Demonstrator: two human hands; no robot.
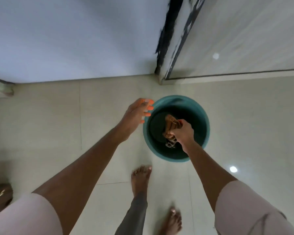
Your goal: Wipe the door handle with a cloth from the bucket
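A teal bucket [205, 126] stands on the tiled floor in front of me, seen from straight above. My right hand [183, 131] is inside its mouth, shut on a crumpled brown cloth [171, 123] that hangs down into the dark interior. My left hand [136, 114] hovers just left of the bucket's rim with its fingers spread and nothing in it. No door handle is in view.
A white wall [71, 39] runs along the far side. A dark, worn door frame [170, 39] rises at the upper right, next to a pale door or panel [244, 36]. My bare feet [141, 178] stand just behind the bucket. Brown furniture [0, 194] sits at the left edge.
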